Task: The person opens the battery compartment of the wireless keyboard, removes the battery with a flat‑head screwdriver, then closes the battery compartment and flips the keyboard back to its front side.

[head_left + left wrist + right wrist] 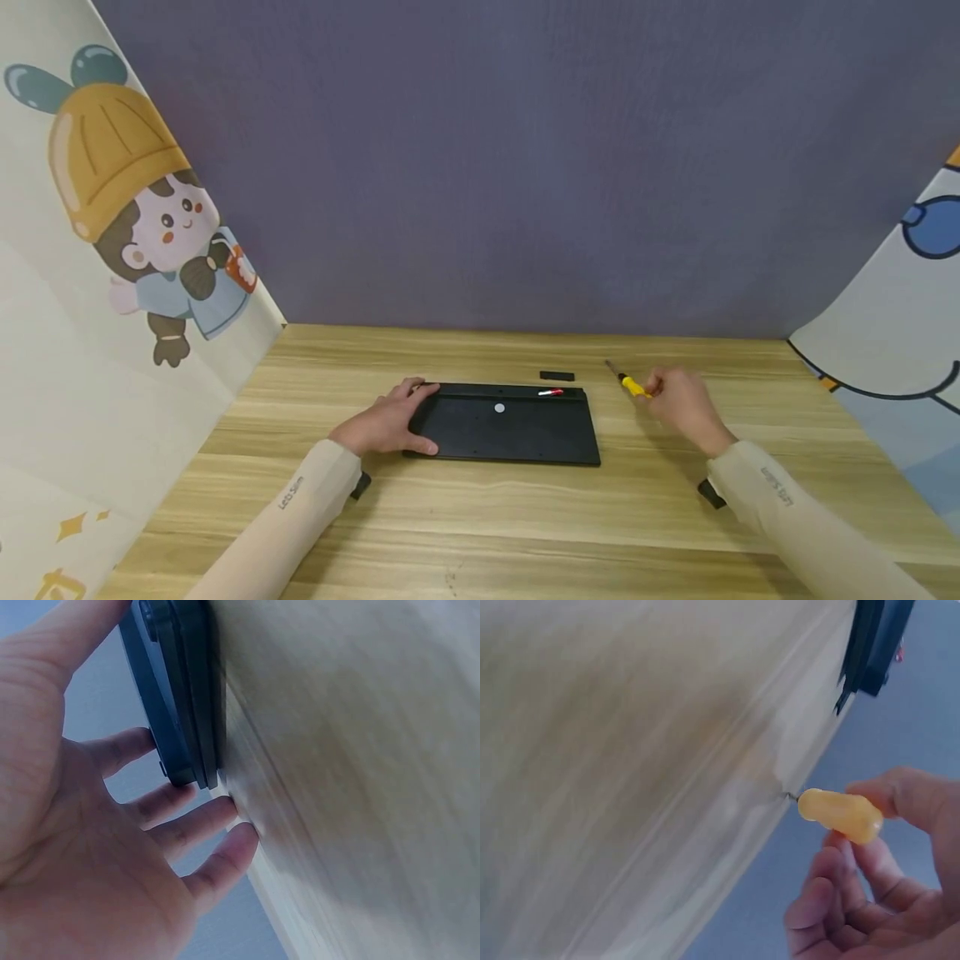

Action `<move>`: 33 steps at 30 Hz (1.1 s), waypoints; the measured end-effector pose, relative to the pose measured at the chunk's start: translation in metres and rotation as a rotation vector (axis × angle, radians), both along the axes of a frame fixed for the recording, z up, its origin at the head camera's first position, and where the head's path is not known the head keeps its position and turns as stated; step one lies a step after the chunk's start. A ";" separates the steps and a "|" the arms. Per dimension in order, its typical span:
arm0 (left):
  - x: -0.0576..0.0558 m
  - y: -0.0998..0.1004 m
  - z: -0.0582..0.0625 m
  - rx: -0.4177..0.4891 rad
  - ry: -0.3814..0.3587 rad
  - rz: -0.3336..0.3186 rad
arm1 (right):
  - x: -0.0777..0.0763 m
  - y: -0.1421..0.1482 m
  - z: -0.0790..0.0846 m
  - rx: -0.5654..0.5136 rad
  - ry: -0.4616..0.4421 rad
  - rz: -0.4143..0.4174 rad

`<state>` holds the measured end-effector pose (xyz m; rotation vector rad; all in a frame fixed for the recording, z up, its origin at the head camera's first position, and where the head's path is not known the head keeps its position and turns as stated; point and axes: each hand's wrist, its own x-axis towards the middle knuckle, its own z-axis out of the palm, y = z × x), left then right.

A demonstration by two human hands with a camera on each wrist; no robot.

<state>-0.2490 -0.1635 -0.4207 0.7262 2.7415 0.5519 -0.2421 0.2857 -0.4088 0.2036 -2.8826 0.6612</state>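
Note:
A black keyboard (517, 435) lies face down, its plain back showing a round white sticker (499, 408). In a slot near its far right corner sits a small red-and-silver battery (551, 392). My left hand (388, 421) rests across the keyboard's left end, thumb at the near edge and fingers spread toward the far corner. Off to the right, my right hand (677, 406) pinches a screwdriver (840, 812) by the end of its yellow handle. Its thin metal shaft points away to the left, the tip close over the table.
Behind the keyboard lies a small black battery cover (557, 376). The wood-grain table (480, 525) meets a grey-purple panel (480, 167) at the back. Cartoon-printed walls stand at both sides.

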 end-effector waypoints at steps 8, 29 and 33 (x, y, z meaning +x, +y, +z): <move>0.000 0.001 0.002 -0.010 -0.016 -0.001 | 0.003 -0.013 -0.010 0.060 -0.169 0.010; 0.001 0.000 0.001 -0.009 -0.005 0.007 | 0.003 -0.013 -0.003 0.069 -0.245 0.000; 0.000 0.000 0.001 -0.012 0.000 0.005 | 0.002 -0.019 -0.001 0.032 -0.154 0.036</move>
